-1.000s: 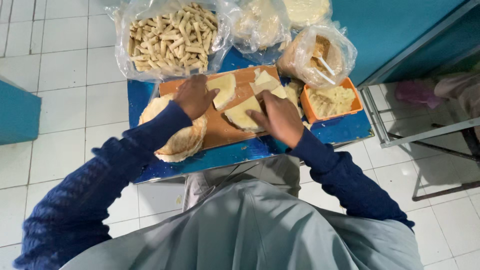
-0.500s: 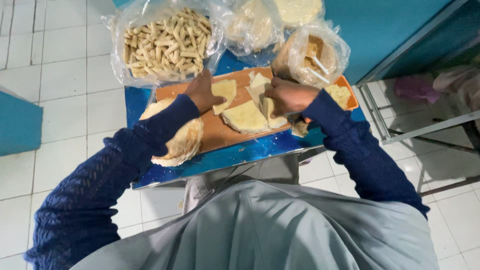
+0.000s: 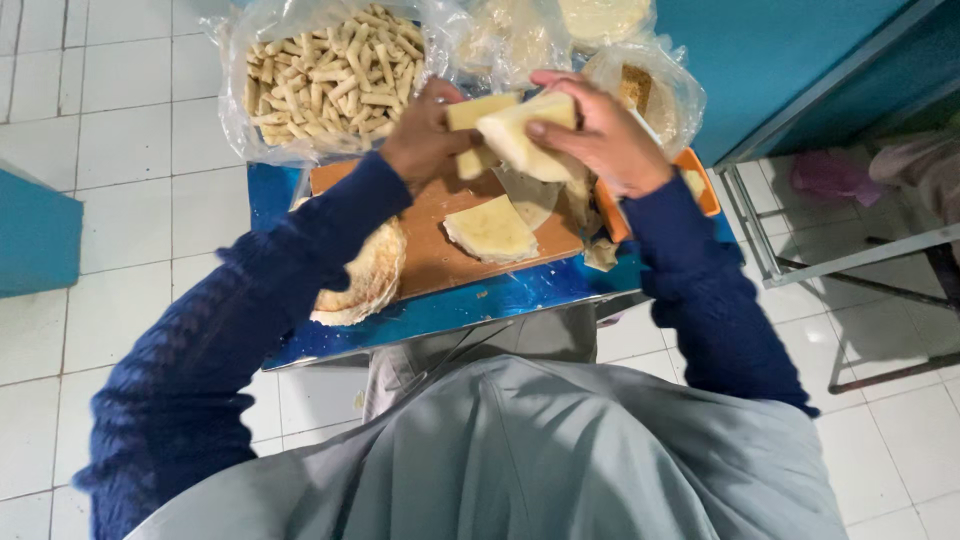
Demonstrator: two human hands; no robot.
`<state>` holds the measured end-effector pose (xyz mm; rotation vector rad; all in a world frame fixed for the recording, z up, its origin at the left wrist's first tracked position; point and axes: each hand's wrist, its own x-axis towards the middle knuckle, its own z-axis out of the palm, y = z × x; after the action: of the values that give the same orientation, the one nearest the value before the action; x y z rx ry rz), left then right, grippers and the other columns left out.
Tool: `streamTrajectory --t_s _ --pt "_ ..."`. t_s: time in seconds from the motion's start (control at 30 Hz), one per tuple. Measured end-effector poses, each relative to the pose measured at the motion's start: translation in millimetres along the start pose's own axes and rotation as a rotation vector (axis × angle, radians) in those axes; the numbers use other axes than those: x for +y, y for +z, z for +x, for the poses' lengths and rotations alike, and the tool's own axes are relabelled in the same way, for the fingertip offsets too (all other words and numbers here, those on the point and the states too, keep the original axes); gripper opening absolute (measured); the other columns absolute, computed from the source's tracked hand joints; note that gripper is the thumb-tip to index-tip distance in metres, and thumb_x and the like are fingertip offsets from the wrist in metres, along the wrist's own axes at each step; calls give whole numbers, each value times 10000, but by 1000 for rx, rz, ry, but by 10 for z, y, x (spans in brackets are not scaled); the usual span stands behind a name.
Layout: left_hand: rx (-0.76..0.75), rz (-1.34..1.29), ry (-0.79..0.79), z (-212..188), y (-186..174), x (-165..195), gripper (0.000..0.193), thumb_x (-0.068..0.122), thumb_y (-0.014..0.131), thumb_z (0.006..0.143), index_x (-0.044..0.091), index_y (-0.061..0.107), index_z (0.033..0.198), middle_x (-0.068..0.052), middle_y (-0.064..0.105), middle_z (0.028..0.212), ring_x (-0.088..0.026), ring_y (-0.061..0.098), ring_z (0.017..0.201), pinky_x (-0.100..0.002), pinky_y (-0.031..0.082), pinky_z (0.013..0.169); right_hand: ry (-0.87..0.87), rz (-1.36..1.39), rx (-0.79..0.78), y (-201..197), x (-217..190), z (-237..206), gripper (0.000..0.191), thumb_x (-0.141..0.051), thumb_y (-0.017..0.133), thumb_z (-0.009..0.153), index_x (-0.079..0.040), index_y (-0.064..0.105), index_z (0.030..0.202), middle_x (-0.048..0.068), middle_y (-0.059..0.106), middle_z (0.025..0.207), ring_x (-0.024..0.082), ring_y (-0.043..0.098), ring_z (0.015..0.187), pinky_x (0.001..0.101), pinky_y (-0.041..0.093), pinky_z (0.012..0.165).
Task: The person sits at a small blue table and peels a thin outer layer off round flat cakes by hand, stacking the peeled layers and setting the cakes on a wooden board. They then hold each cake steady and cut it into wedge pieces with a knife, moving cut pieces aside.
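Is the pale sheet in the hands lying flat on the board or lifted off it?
Lifted. Both the left hand and right hand hold the pale sheet up above the wooden board; another piece lies flat there.

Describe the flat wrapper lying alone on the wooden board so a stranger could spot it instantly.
Start at the blue table and find the brown wooden board on it. The wrapper lies flat near the board's right half, below both raised hands. Unlike the round stack at the board's left edge, it is a single pale, roughly triangular piece that nobody touches.
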<state>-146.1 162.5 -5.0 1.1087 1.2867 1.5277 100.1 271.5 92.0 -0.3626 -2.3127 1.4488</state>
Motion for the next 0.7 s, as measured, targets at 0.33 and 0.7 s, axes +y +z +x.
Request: streamTrajectory --t_s 0.33,0.7 --pt "203 1227 578 741 174 -92 504 167 821 755 15 548 1151 -212 556 1158 -381 632 985 -416 571 752 215 72 318 60 482 -301 342 -239 732 975 -21 574 1187 91 690 1069 119 665 938 266 564 795" --pt "313 1348 566 1178 272 194 377 -4 661 765 3 572 1132 -174 581 1188 -364 612 1078 -447 576 773 34 102 272 212 896 131 494 -203 684 1020 -41 492 1445 65 672 1147 111 644 1019 262 554 856"
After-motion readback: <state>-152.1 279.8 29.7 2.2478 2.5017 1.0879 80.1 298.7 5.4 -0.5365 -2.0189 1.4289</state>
